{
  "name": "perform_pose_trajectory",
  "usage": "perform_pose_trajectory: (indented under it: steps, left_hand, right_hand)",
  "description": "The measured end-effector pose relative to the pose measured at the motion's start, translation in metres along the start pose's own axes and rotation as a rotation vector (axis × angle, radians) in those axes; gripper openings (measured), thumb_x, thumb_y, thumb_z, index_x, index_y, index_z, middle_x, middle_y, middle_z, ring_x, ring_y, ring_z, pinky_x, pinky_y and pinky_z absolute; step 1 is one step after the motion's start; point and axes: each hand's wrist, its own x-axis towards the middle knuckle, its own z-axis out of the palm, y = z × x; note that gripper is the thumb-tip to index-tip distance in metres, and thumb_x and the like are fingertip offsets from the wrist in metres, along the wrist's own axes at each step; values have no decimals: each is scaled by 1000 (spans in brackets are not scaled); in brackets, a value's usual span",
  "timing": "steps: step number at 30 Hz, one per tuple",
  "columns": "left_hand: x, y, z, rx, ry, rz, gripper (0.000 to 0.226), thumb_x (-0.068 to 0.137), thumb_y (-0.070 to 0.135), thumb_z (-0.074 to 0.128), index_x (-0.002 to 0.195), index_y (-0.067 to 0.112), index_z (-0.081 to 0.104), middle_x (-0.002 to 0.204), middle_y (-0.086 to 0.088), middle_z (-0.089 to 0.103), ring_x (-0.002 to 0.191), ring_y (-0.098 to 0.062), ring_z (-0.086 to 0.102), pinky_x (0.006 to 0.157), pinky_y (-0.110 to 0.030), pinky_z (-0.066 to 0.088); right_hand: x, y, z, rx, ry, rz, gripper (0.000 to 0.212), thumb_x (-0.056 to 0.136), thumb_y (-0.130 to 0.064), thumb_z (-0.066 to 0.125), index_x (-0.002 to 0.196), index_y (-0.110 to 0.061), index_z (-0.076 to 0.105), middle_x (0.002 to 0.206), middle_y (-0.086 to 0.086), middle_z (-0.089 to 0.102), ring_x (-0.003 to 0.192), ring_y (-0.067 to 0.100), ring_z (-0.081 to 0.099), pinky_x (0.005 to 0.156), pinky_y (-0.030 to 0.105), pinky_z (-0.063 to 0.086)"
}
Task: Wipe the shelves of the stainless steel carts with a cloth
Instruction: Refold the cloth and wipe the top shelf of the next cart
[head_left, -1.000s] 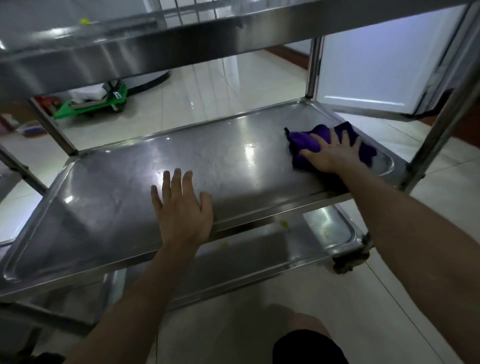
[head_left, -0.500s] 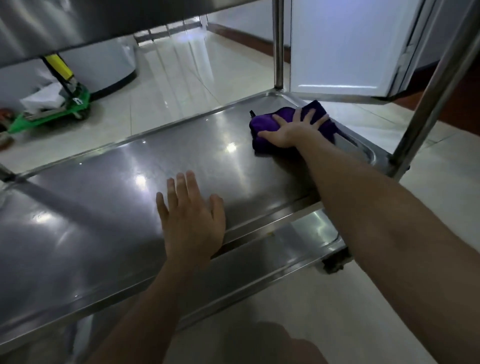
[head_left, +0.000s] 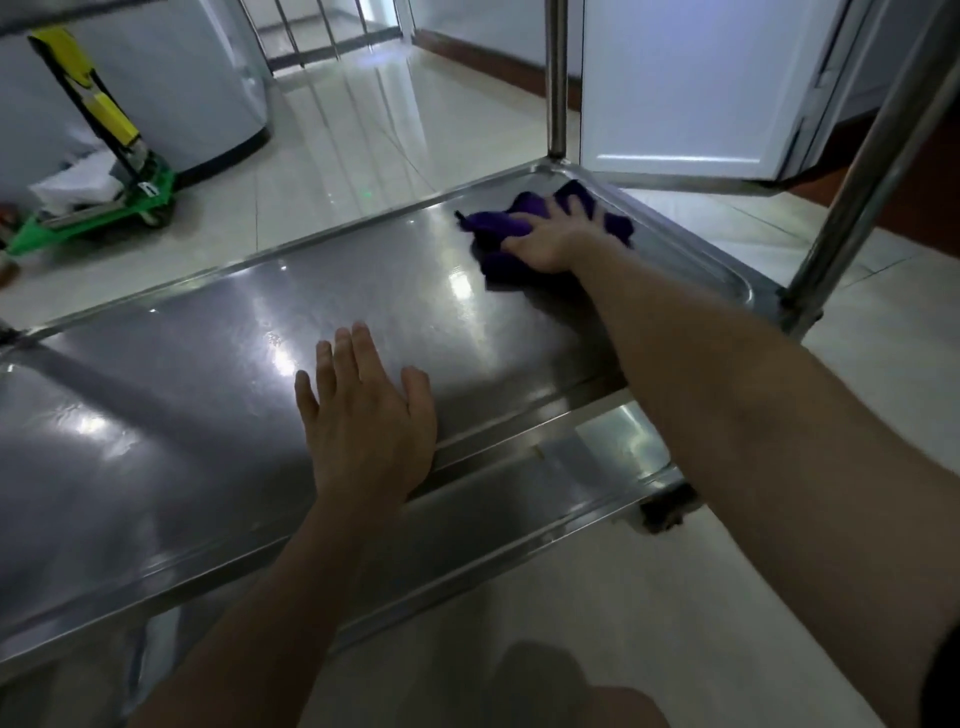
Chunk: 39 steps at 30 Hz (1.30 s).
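Note:
A stainless steel cart's middle shelf (head_left: 197, 395) fills the view, shiny with light reflections. A crumpled purple cloth (head_left: 501, 223) lies near its far right corner. My right hand (head_left: 550, 241) presses flat on the cloth with fingers spread. My left hand (head_left: 363, 415) rests flat on the shelf at its near edge, fingers straight. The lower shelf (head_left: 613, 441) shows beneath the near rim.
Upright cart posts stand at the far right corner (head_left: 557, 78) and near right (head_left: 857, 171). A white door (head_left: 691, 83) hangs open behind the cart. A green and yellow hand trolley (head_left: 104, 171) sits on the tiled floor at left, beside a grey appliance (head_left: 197, 78).
My right hand has slid the purple cloth toward the far right corner of the shelf. My head has dipped lower, so the top shelf has left the view. The left hand stays planted.

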Motion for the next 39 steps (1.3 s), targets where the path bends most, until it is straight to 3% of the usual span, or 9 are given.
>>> perform_pose_trajectory:
  steps: [2, 5, 12, 14, 17, 20, 27, 33, 39]
  left_hand:
    - [0, 4, -1, -15, 2, -3, 69, 113, 43, 38, 170, 8, 21, 178, -16, 24, 168, -33, 15, 135, -59, 11]
    - [-2, 12, -5, -17, -13, -8, 68, 114, 44, 39, 170, 9, 21, 178, -16, 24, 168, -34, 15, 135, -59, 12]
    - [0, 14, -12, 26, -17, -27, 67, 115, 41, 37, 171, 9, 19, 178, -17, 22, 168, -34, 14, 136, -58, 10]
    - [-1, 13, -13, 35, 0, -23, 66, 114, 39, 37, 170, 8, 21, 178, -18, 23, 167, -35, 14, 136, -58, 9]
    - [-2, 15, -12, 43, 8, -31, 67, 114, 39, 36, 171, 6, 20, 178, -20, 21, 168, -37, 12, 136, -57, 7]
    - [-2, 17, -6, 67, 31, -40, 68, 113, 39, 36, 170, 5, 22, 177, -23, 23, 167, -38, 14, 135, -59, 7]
    - [6, 10, -2, 102, 89, 2, 67, 112, 40, 35, 168, 6, 27, 174, -23, 30, 166, -39, 19, 135, -61, 10]
    - [-4, -42, -18, 136, 123, 31, 75, 107, 55, 21, 165, 9, 34, 172, -22, 36, 165, -38, 23, 134, -62, 12]
    - [-18, -102, -35, 97, 82, -195, 84, 99, 58, 24, 165, 5, 32, 172, -23, 34, 165, -39, 19, 132, -67, 9]
  right_hand:
    - [-12, 52, -2, -11, 36, 123, 78, 99, -79, 31, 169, -48, 13, 181, 9, 1, 165, 42, -8, 126, 71, -12]
    - [-47, 65, 5, -24, 72, 132, 81, 97, -81, 29, 169, -47, 11, 181, 10, -1, 165, 42, -8, 126, 69, -14]
    - [-143, 4, 52, -41, 4, -342, 87, 84, -96, 19, 164, -60, 14, 181, -4, 2, 166, 28, -5, 130, 61, -10]
    - [-138, 35, 33, -47, 40, -262, 83, 91, -90, 23, 166, -56, 18, 181, -4, 4, 167, 27, -2, 132, 56, -5]
    - [-135, 92, 11, -30, 103, 63, 73, 101, -80, 28, 168, -53, 16, 182, 0, 2, 167, 32, -4, 132, 58, -8]
    - [-151, 98, 21, -13, 142, 131, 76, 99, -79, 26, 169, -51, 15, 182, 3, 3, 167, 34, -2, 131, 61, -8]
    - [-222, 36, 50, 2, 133, -410, 77, 95, -86, 23, 163, -51, 34, 177, -6, 27, 165, 23, 13, 132, 58, 4]
    - [-207, 88, 29, -4, 103, -136, 69, 100, -81, 35, 163, -54, 28, 180, -8, 17, 167, 24, 7, 133, 57, 1]
    - [-180, 66, 28, -33, -9, -13, 98, 71, -108, 17, 160, -67, 12, 181, -5, 0, 166, 37, -4, 125, 72, -7]
